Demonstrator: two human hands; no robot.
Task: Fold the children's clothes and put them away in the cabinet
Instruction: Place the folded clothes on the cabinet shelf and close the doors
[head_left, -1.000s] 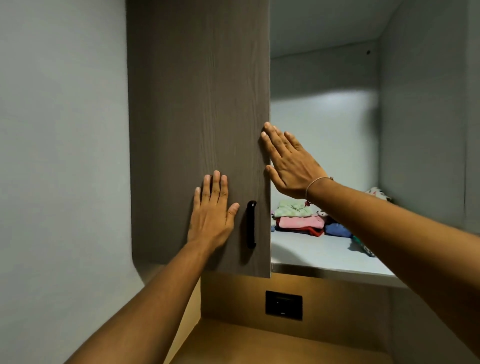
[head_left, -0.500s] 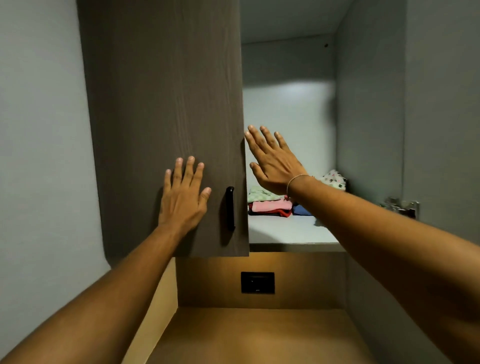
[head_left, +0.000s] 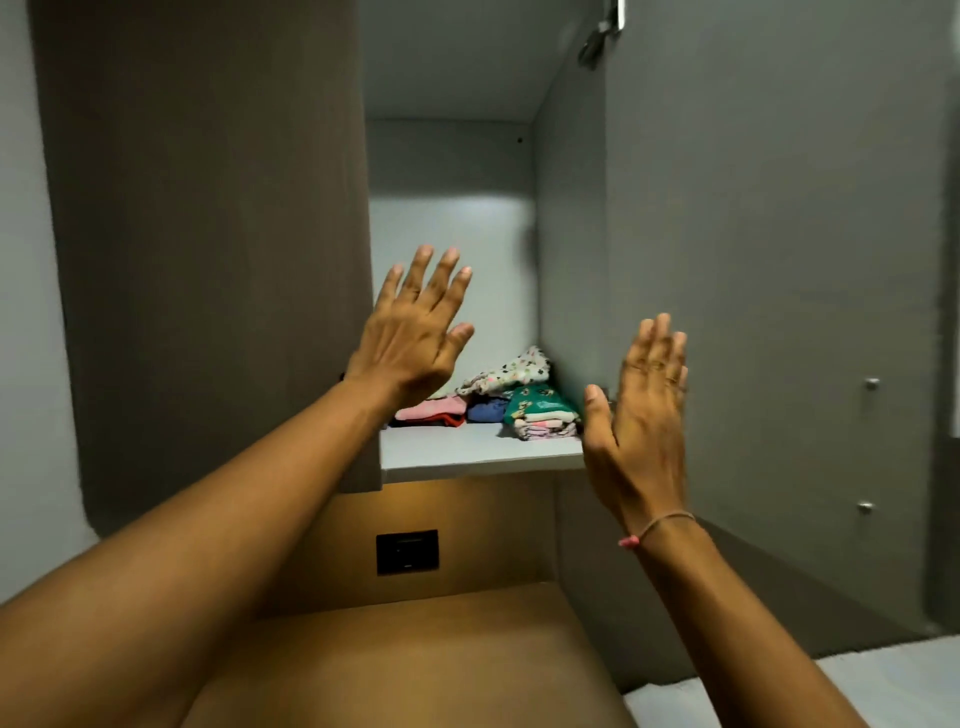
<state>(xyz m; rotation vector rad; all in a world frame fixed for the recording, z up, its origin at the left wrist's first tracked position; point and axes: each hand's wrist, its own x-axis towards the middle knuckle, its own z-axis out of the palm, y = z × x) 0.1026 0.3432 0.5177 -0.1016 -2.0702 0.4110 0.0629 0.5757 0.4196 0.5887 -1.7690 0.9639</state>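
Folded children's clothes (head_left: 511, 397) lie in small stacks on the grey shelf (head_left: 467, 454) inside the wall cabinet: pink and red at the left, blue in the middle, green and a floral piece at the right. The cabinet's left door (head_left: 208, 249) is closed, dark wood. Its right door (head_left: 769, 291) stands open, grey inner face toward me. My left hand (head_left: 415, 338) is raised flat with fingers spread in front of the opening, holding nothing. My right hand (head_left: 644, 415) is open, fingers up, beside the right door's near edge; whether it touches the door is unclear.
Below the cabinet is a lit wooden niche with a black wall socket (head_left: 408, 552) and a wooden surface (head_left: 415, 670). Two small metal studs (head_left: 871, 384) sit on the open door. A hinge (head_left: 602, 31) shows at the top. A pale surface (head_left: 883, 686) lies bottom right.
My left hand has left the closed left door and moved right, in front of the opening. My right hand has moved right and down to the open right door. The view has shifted right.
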